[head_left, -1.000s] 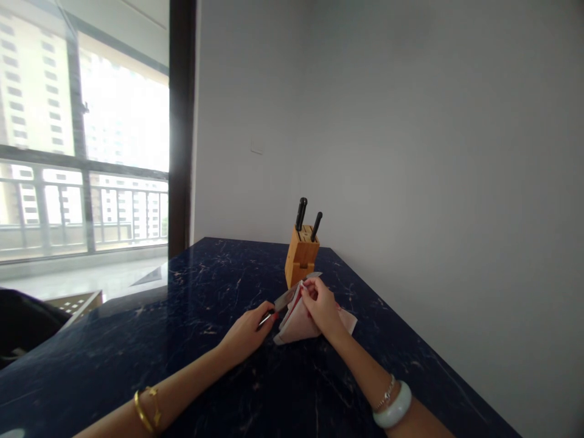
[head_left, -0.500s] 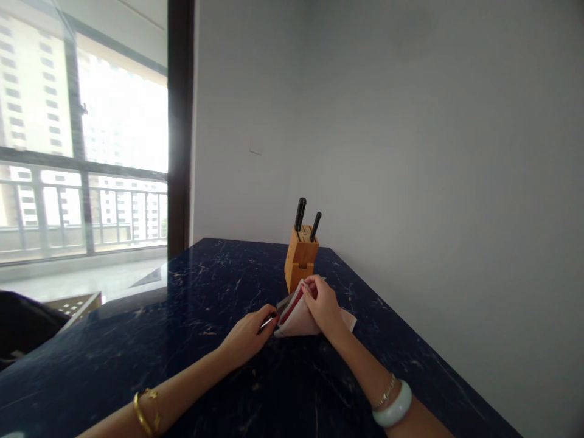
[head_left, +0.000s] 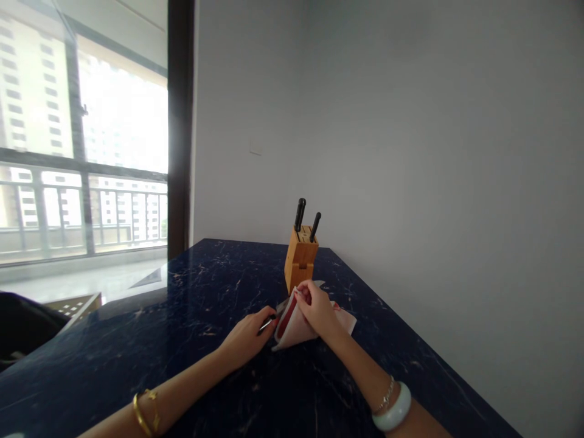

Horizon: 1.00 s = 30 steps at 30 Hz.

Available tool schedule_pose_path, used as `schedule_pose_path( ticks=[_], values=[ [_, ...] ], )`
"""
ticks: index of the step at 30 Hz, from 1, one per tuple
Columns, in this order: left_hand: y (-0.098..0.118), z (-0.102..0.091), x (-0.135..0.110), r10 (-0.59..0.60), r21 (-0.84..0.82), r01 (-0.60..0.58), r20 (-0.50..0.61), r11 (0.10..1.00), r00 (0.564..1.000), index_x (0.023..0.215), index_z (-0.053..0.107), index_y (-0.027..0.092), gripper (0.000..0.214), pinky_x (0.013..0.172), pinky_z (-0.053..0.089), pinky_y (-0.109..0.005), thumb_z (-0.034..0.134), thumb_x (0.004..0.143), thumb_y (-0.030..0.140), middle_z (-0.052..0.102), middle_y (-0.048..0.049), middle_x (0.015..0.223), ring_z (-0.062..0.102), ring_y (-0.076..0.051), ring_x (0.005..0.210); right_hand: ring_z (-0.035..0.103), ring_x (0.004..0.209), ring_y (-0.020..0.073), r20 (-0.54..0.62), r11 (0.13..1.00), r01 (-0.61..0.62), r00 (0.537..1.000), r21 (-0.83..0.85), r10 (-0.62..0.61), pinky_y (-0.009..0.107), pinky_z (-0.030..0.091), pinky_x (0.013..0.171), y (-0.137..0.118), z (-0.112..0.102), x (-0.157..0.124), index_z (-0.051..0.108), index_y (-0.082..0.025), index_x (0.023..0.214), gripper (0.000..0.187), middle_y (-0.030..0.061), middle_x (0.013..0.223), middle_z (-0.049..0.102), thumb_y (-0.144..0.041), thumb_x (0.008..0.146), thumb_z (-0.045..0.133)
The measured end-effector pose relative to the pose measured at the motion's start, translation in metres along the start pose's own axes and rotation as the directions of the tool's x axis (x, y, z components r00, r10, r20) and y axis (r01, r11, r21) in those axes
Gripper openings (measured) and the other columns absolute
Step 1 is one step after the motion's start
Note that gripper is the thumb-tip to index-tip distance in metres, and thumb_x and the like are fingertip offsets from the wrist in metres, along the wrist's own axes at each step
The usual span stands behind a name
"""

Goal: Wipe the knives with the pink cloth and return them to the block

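Note:
My left hand [head_left: 249,333] is closed round the dark handle of a kitchen knife [head_left: 266,325], low over the tabletop. The blade points away to the right, partly hidden behind a cloth; a pale pointed tip shows beyond my right hand. Between finger and thumb, my right hand [head_left: 318,309] pinches the top edge of the cloth [head_left: 298,328], which is pale pink with red on its inner side. The cloth stands folded beside the blade, and its loose end lies to the right. Just behind it is a wooden knife block [head_left: 302,250], upright, with black-handled knives [head_left: 300,214] in its top.
The dark blue marbled table [head_left: 219,274] runs back to grey walls [head_left: 410,152] behind and at the right. A window with a railing [head_left: 123,207] is at the left. Something black [head_left: 27,325] stands beside the table's left edge.
My right hand has moved slightly down and left with the cloth's edge. The cloth's lower corner has come nearer to me. My left hand and the knife stay nearly in place.

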<state>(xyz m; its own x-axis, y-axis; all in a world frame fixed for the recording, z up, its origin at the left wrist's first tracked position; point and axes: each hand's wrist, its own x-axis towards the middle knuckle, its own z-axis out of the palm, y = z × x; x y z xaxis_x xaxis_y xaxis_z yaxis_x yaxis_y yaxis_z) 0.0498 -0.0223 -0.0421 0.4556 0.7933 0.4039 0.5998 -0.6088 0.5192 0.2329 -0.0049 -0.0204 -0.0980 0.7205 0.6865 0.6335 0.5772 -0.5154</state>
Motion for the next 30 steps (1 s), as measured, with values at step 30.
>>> schedule_pose_path(
  ticks=[30],
  values=[
    [0.001, 0.001, 0.0, -0.019, -0.068, 0.017, -0.034, 0.998, 0.999, 0.087, 0.051, 0.022, 0.024, 0.062, 0.035, -0.02, 0.031, 0.081, 0.035, 0.058, 0.0014, 0.071, 0.053, -0.012, 0.064, 0.051, 0.06, 0.0136, -0.257, 0.941, -0.245, 0.918, 0.231, 0.302, 0.024, 0.039, 0.056, 0.047, -0.017, 0.015, 0.047, -0.018, 0.079, 0.019, -0.0007, 0.064, 0.053, -0.037, 0.073, 0.044]
  ],
)
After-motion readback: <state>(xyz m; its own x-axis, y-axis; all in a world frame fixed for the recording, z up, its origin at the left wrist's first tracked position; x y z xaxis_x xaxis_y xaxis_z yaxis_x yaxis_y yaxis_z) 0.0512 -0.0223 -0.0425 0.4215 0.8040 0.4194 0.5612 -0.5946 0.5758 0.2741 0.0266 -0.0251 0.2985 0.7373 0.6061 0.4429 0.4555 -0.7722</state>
